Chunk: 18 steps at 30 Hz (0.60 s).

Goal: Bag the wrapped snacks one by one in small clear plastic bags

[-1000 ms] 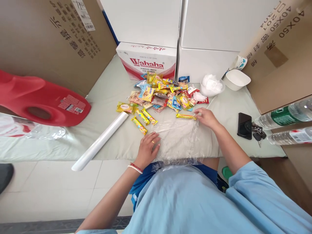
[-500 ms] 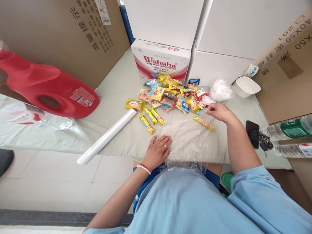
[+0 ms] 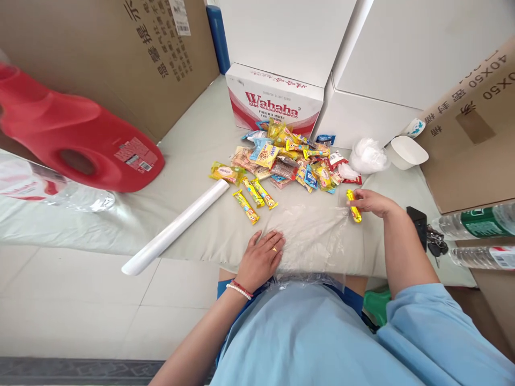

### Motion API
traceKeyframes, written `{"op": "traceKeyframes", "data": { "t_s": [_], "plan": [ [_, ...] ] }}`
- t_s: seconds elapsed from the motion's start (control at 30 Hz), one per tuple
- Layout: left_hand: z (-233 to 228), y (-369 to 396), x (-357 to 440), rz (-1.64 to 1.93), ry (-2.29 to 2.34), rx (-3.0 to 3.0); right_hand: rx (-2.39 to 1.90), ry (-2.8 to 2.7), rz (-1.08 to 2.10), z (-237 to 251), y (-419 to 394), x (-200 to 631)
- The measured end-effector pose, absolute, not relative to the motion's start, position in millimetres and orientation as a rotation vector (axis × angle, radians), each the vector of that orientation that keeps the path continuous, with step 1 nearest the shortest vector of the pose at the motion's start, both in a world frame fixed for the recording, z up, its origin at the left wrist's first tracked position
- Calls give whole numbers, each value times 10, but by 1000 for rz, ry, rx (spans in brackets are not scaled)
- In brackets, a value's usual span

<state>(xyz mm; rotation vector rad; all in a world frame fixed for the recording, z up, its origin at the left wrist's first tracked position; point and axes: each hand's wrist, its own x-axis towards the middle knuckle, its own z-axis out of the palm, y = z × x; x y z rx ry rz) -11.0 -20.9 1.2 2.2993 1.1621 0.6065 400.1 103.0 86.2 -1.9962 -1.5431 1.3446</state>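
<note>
1. right hand [image 3: 374, 202] is pinching a skinny, shiny yellow snack stick [image 3: 354, 207], over by the right side of the crinkly clear film [image 3: 311, 233]
2. left hand [image 3: 263, 254] is relaxed and holding nothing, palm down at the film's left side
3. three glossy yellow sticks [image 3: 253, 192] (same slim shape btw) lie near a smooth white roll [image 3: 177, 228]
4. crinkled snack packets [image 3: 284, 167] heaped behind

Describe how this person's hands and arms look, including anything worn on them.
The left hand wears a gold-coloured ring, with a red band and a white beaded bracelet at the wrist. No jewellery shows on the right hand. Neither hand is gloved. The right arm has a short light-blue sleeve; the left sleeve is out of view.
</note>
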Motion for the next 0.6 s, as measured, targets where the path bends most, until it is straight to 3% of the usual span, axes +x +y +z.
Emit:
{"op": "traceKeyframes", "data": {
  "t_s": [0.07,0.17,0.37,0.6],
  "plan": [
    [8,-200,-106,615,1151,2297,-1871,-1518,1329,1074,1111,3757],
    [0,-194,-99,609,1155,2313,-1706,-1829,1062,1203,1294,2905],
    [-6,-198,-85,536,1177,2393,-1872,-2205,555,745,1509,1050],
    [8,-206,-82,549,1186,2402,-1993,-2454,552,594,1546,965]
  ]
}}
